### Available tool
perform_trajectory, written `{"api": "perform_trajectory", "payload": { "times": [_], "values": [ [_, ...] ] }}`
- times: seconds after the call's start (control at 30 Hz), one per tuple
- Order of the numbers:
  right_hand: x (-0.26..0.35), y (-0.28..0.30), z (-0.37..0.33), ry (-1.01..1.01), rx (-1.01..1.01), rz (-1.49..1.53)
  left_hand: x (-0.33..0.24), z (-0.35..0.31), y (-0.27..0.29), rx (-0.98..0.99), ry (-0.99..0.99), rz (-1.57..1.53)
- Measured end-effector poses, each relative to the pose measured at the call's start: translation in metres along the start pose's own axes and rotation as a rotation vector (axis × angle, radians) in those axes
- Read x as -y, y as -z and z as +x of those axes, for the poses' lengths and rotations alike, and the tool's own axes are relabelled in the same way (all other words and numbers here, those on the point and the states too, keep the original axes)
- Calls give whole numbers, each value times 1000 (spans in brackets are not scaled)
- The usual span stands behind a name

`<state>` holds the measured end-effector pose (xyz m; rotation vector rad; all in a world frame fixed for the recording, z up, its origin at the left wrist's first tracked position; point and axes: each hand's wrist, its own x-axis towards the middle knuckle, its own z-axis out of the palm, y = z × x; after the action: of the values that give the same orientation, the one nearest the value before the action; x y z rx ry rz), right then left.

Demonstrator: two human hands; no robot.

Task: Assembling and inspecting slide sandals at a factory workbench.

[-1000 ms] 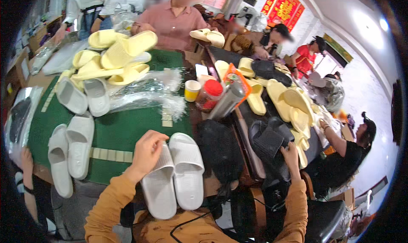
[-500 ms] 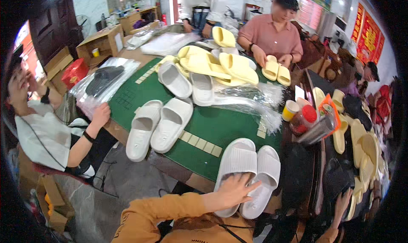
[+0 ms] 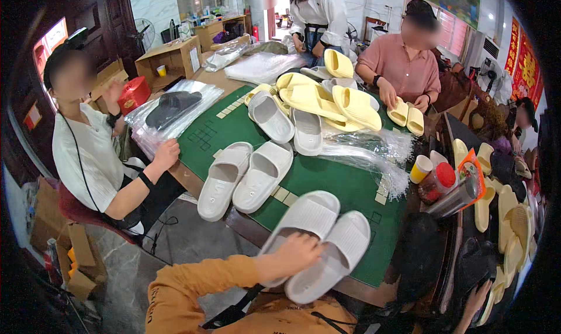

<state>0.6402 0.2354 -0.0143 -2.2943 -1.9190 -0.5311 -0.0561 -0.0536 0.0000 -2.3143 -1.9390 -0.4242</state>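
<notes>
I'd keep these grey slippers (image 3: 346,240) even, left hand (image 3: 298,253) curled over 'em, right hand (image 3: 479,298) near black slippers (image 3: 474,263), can't tell either grip.

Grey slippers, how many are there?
At least 6: one pair at the left hand, a second pair farther left, a third pair by the yellow slipper pile, where more may be partly hidden.

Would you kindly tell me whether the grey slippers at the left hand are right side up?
Right side up: the grey slippers show their straps and footbeds.
</notes>
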Motion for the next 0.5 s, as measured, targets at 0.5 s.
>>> {"api": "perform_trajectory", "payload": {
  "times": [0.5],
  "values": [
    [11, 10, -4, -135, 60, -130, 114, -56, 53, -104, 317, 103]
  ]
}}
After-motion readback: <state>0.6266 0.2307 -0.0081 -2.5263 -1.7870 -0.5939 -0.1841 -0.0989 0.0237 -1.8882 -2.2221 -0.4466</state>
